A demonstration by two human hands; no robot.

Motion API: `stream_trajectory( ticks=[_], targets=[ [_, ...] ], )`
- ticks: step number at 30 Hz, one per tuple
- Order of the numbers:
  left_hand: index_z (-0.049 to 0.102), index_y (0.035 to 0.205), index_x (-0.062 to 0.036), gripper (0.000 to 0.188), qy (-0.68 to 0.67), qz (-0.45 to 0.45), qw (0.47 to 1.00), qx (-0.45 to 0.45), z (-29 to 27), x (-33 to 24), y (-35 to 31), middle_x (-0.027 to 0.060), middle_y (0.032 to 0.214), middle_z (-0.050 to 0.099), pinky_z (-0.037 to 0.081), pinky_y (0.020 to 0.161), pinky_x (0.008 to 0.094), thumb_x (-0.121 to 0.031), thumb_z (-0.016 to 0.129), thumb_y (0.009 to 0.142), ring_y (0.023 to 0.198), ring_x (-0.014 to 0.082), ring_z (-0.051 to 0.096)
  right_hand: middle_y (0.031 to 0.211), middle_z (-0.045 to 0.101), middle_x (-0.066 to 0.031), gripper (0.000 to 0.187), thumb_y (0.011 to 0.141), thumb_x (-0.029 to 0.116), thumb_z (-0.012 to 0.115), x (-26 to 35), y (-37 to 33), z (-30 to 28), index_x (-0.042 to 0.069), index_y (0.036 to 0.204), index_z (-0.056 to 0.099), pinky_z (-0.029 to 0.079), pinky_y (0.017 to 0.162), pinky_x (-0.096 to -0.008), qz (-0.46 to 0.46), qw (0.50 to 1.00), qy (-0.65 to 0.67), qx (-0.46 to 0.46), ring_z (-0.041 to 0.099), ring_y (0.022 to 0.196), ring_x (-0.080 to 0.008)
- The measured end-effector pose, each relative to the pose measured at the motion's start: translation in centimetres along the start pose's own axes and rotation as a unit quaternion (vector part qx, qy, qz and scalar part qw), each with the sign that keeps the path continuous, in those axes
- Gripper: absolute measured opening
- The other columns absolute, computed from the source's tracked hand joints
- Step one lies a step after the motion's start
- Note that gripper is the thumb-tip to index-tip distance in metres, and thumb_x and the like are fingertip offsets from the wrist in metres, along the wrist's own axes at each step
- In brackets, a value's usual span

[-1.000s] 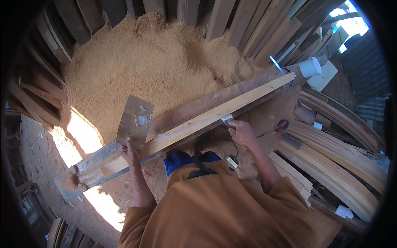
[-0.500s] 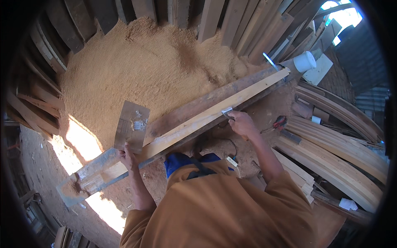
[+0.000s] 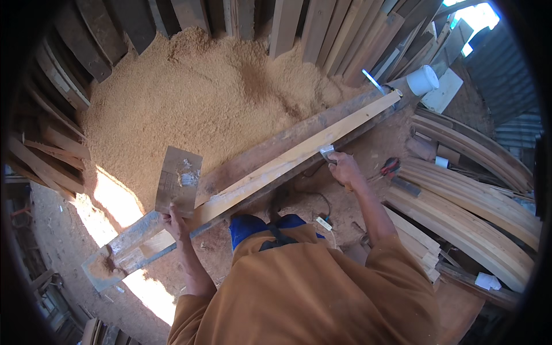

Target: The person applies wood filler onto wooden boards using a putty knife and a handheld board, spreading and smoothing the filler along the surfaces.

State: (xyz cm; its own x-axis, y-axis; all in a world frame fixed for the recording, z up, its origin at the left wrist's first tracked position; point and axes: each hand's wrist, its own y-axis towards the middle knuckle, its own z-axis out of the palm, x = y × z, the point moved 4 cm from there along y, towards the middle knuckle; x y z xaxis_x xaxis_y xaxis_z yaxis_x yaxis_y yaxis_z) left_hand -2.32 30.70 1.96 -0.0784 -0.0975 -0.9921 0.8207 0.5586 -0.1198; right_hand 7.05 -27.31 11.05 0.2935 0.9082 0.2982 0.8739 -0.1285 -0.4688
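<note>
My left hand (image 3: 176, 222) grips the lower edge of a flat, thin rectangular board (image 3: 170, 183), which carries a smear of white paste (image 3: 188, 174). This board is held up over the left part of a long pale wooden plank (image 3: 299, 150). White streaks mark the plank's surface along its near part. My right hand (image 3: 347, 171) is closed round a putty knife (image 3: 328, 152), its handle mostly hidden in the fingers. The knife's pale blade meets the plank's near edge, right of its middle; whether it touches the wood I cannot tell.
The plank lies on a long dark beam (image 3: 253, 164). Behind it is a big sawdust heap (image 3: 201, 103) with upright boards around it. A white bucket (image 3: 422, 80) stands at the beam's far end. Stacked planks (image 3: 466, 213) and a red-and-black tool (image 3: 390, 167) lie at right.
My right hand and the putty knife have shifted slightly to the right along the plank. The board in my left hand has moved a little left and down.
</note>
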Motion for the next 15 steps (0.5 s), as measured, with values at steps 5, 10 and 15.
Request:
stream_trajectory(
  ticks=[5, 10, 15],
  targets=[
    [0.065, 0.101, 0.0, 0.02, -0.033, -0.036, 0.999, 0.002, 0.6, -0.4, -0.2, 0.0067, 0.096, 0.069, 0.05, 0.073, 0.0269, -0.019, 0.062, 0.1, 0.082, 0.01, 0.061, 0.119, 0.069, -0.0193, 0.041, 0.087, 0.019, 0.068, 0.3, -1.4, -2.4, 0.009, 0.127, 0.065, 0.051, 0.098, -0.0473, -0.006, 0.993, -0.083, 0.088, 0.064, 0.113, -0.0399],
    [0.065, 0.106, 0.0017, 0.023, 0.002, 0.016, 1.0, -0.003, 0.8, -0.6, -0.2, 0.006, 0.096, 0.069, 0.047, 0.074, 0.0252, -0.021, 0.06, 0.102, 0.084, 0.0086, 0.06, 0.116, 0.069, -0.0183, 0.046, 0.083, 0.014, 0.071, -1.3, 2.5, -6.9, 0.009, 0.127, 0.059, 0.05, 0.096, -0.0491, -0.043, 0.987, -0.152, 0.008, 0.063, 0.112, -0.0399],
    [0.065, 0.105, 0.0013, 0.022, 0.014, 0.008, 1.0, 0.006, 0.2, -0.6, -0.2, 0.0049, 0.094, 0.068, 0.047, 0.072, 0.0256, -0.02, 0.059, 0.102, 0.083, 0.0079, 0.059, 0.122, 0.068, -0.0183, 0.047, 0.081, 0.013, 0.071, -5.6, 6.0, -8.0, 0.011, 0.127, 0.066, 0.05, 0.1, -0.0452, -0.167, 0.973, -0.156, 0.007, 0.063, 0.117, -0.0348]
  ],
)
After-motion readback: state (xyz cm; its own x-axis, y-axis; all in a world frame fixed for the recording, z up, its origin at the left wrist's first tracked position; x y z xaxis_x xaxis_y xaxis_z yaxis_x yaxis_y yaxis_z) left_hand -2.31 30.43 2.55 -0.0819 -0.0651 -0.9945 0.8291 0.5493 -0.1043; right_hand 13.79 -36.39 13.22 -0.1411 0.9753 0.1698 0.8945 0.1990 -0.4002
